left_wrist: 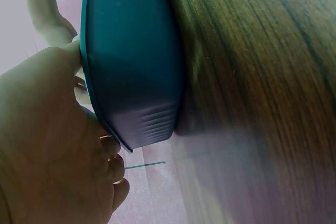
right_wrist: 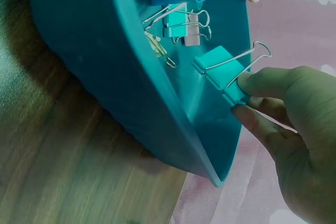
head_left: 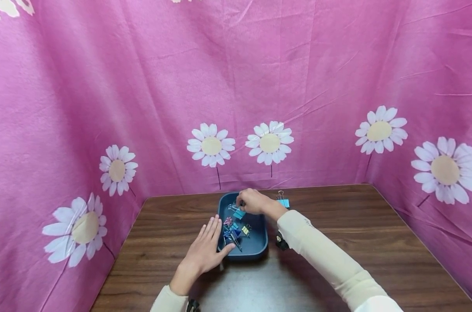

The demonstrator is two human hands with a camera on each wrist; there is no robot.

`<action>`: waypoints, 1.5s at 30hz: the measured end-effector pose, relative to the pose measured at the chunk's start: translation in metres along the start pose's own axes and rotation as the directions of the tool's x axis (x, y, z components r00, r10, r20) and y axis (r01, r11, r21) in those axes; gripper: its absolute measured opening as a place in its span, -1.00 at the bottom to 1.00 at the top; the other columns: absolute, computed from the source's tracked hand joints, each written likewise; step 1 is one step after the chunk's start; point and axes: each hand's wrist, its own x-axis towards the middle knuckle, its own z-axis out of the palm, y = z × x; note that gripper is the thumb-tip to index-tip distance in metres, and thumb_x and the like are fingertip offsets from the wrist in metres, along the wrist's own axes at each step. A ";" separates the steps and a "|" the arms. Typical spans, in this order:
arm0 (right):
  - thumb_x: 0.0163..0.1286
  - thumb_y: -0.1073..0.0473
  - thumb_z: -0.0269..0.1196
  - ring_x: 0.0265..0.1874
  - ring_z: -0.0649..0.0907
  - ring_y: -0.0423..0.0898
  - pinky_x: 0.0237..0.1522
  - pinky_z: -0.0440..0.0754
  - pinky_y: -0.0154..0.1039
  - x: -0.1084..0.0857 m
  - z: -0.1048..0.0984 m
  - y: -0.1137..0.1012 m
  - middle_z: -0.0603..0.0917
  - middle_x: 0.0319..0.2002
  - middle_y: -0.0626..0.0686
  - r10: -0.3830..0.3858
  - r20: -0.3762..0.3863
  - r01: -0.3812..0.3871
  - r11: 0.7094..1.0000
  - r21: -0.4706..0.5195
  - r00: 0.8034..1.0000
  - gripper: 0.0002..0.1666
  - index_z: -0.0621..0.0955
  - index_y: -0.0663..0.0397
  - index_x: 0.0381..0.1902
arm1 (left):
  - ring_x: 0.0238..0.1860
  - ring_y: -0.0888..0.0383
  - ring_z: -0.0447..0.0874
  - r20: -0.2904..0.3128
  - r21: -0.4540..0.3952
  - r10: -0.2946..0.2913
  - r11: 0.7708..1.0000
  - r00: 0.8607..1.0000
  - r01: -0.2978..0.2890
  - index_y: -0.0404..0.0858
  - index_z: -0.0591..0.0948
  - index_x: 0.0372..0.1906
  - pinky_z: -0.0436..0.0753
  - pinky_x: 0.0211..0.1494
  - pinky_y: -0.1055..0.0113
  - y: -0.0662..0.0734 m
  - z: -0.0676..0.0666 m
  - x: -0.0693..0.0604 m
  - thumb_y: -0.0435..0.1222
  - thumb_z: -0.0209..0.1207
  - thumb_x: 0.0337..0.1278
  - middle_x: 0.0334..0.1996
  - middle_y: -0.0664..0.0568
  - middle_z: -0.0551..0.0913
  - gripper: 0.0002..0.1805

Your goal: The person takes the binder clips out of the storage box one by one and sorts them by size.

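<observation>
Inside the dark blue tray (head_left: 255, 250) lie several binder clips: dark blue ones (head_left: 231, 235), a yellow one (head_left: 245, 230) and a pink one (head_left: 228, 221). My right hand (head_left: 255, 202) is over the tray's far end, pinching a teal binder clip (right_wrist: 220, 69) between thumb and fingers; in the right wrist view its wire handle stands out. My left hand (head_left: 206, 248) rests with straight fingers along the tray's left rim, thumb over the near left corner. In the left wrist view the left hand (left_wrist: 52, 140) lies against the tray's rim (left_wrist: 88, 72).
Another teal binder clip (head_left: 283, 202) stands on the brown wooden table (head_left: 337, 225), just right of the tray's far end. Pink cloth (head_left: 318, 86) with white flowers hangs behind the table and at both sides.
</observation>
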 end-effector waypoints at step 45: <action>0.36 0.32 0.41 -0.21 0.78 -0.17 -0.12 0.80 -0.17 -0.065 -0.048 0.040 0.81 -0.18 -0.05 0.025 -0.227 0.013 0.987 0.163 0.974 -0.88 0.83 0.05 -0.20 | 0.75 -0.16 -0.03 -0.001 0.022 0.004 1.000 1.000 -0.004 -0.41 0.10 0.69 0.10 0.78 -0.07 0.000 -0.001 -0.001 0.32 -0.02 0.53 0.73 -0.23 0.03 0.05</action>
